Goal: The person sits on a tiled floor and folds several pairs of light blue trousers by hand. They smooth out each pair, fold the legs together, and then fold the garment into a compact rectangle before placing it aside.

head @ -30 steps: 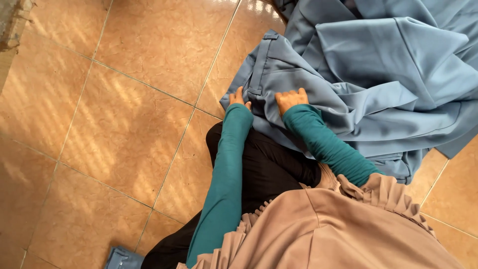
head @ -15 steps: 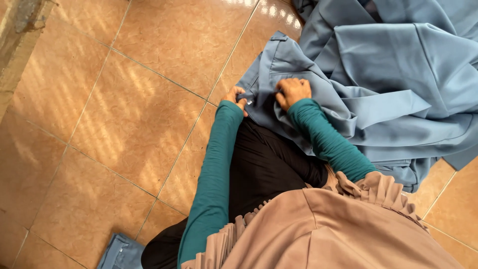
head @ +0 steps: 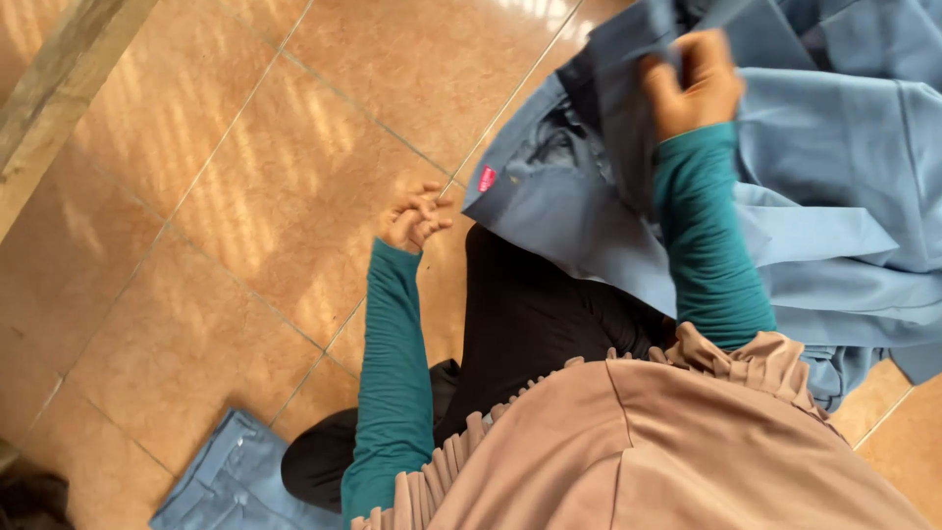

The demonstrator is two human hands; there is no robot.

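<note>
1. Blue-grey cloth fills the upper right of the head view — a large garment (head: 844, 196) heaped in folds on the tan tile floor (head: 245, 196); its long axis runs roughly from the lower right toward the upper middle, where a seamed edge points up and left; a small red tag (head: 487, 179) sits at its nearest corner, just right of a grout line.
2. Right hand (head: 692, 83), in a teal sleeve, is raised over the heap and clamped on a fold of the garment, fingers curled into the cloth; the hand is motion-blurred, so exactly how the fingers pinch is hard to make out.
3. Left hand (head: 417, 216) hangs above the tiles just left of the tagged corner, not touching the cloth; its fingers are loosely curled and apart, holding nothing.
4. Below the hands lie the person's black-clad lap and a pleated beige top (head: 667, 442), which hide the garment's near edge.
5. Cut off at the frame — the garment's right and top parts, a second folded blue piece (head: 231, 486) at the bottom left, and a pale wooden edge (head: 59, 88) at the upper left corner.
</note>
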